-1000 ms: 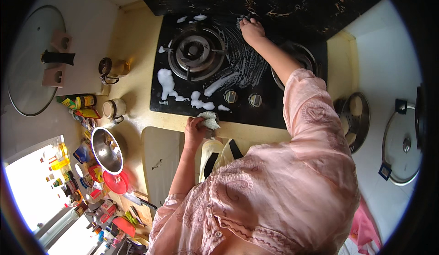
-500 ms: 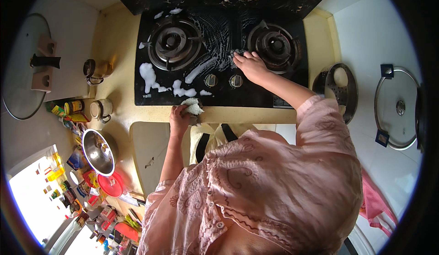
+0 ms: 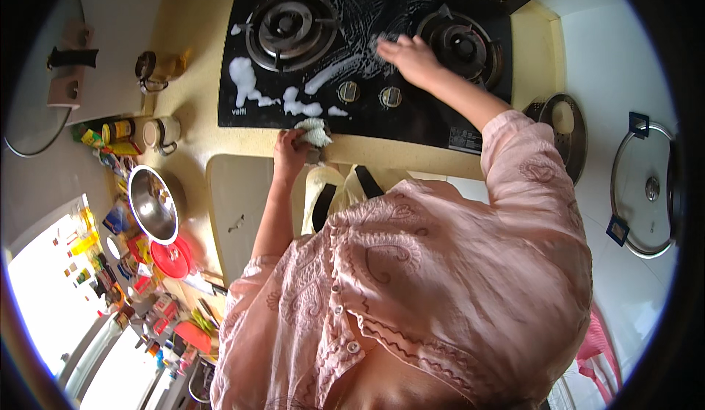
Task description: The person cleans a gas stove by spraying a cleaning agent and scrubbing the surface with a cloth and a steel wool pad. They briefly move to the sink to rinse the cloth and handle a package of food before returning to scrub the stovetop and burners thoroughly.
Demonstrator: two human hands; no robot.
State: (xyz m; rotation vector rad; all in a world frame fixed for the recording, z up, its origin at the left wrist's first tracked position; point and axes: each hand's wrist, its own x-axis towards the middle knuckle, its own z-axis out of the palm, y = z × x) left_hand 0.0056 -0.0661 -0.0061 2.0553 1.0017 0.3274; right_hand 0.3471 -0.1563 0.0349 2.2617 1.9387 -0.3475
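My right hand [image 3: 413, 59] lies low over the black glass gas hob [image 3: 426, 116], left of the right burner [image 3: 463, 46]. Its slightly blurred fingers press on a small greyish scrubber [image 3: 374, 44], mostly hidden beneath them. Smeared suds streak the glass around it. At the hob's front edge, my left hand [image 3: 289, 151] is closed on a pale green cloth [image 3: 314, 132]. Thick white foam [image 3: 244, 79] sits near the left burner [image 3: 285, 24], with more foam [image 3: 299, 103] left of the two knobs [image 3: 348, 92].
Left on the yellowish counter [image 3: 187, 101] stand two glass mugs [image 3: 158, 134], a steel bowl [image 3: 153, 204] and a red lid [image 3: 172, 257]. Many bottles and packets crowd the lower left. Glass pot lids [image 3: 646, 189] hang on both side walls. A perforated dark rack [image 3: 562, 131] stands right of the hob.
The view has tipped, so the hob sits higher in the picture. My right hand has slid slightly away from the knobs across the suds. My left hand keeps the cloth at the front edge.
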